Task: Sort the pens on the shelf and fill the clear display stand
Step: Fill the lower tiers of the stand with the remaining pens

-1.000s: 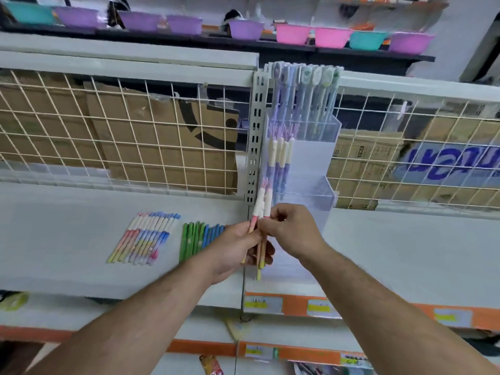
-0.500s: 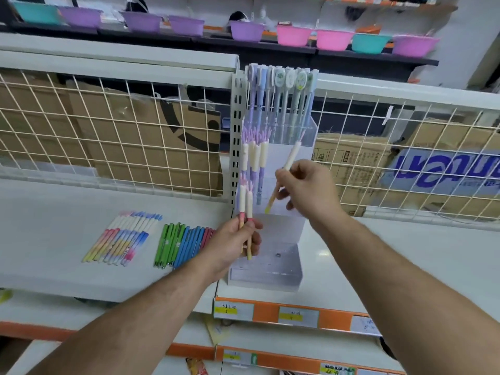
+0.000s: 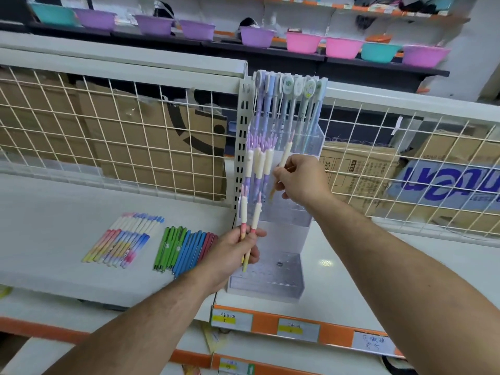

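Observation:
A tiered clear display stand stands on the white shelf. Its top tier holds tall pens with oval toppers; the middle tier holds purple pens with cream caps. My left hand grips two pink-and-yellow pens with cream caps upright in front of the stand. My right hand pinches one such pen, tilted, at the middle tier. Left on the shelf lie a row of pastel pens and a row of green, blue and red pens.
A white wire grid backs the shelf, with cardboard boxes behind it. A slotted upright post stands just left of the stand. Coloured plastic bowls line a high dark shelf. Orange price strips run along the shelf edge.
My right hand took one pen from the bundle in my left hand and lifted it up to the stand's middle tier. The left hand keeps two pens.

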A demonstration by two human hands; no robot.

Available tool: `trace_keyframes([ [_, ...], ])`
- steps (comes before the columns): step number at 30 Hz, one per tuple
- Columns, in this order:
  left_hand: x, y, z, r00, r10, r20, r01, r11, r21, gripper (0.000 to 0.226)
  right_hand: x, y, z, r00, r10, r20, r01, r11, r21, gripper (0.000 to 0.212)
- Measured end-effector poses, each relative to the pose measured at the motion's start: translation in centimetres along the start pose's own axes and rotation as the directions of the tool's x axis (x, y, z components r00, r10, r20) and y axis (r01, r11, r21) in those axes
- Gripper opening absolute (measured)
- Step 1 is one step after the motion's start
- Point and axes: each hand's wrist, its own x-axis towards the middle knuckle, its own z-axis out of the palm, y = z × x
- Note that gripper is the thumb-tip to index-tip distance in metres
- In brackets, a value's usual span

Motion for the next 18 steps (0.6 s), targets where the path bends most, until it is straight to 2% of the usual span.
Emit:
trace_keyframes([
  [5, 0.04, -0.04, 0.04, 1.0, 0.003, -0.009, -0.003, 1.0, -0.002, 0.022, 0.1, 0.45, 0.43, 1.0, -0.025, 0.014, 0.027, 0.99, -0.135, 0.028],
  [12, -0.05, -0.23, -0.05, 1.0, 0.02, -0.018, -0.02, 1.0, 0.006, 0.023, 0.02, -0.18, 0.44, 0.993, -0.083, 0.086, 0.103, 0.959, -0.266, 0.025],
  [18, -0.02, -0.42, -0.04, 0.999, 0.035, -0.021, -0.034, 0.999, 0.018, 0.023, -0.46, 0.49, 0.5, 0.996, -0.057, 0.074, 0.075, 0.957, -0.28, 0.021],
])
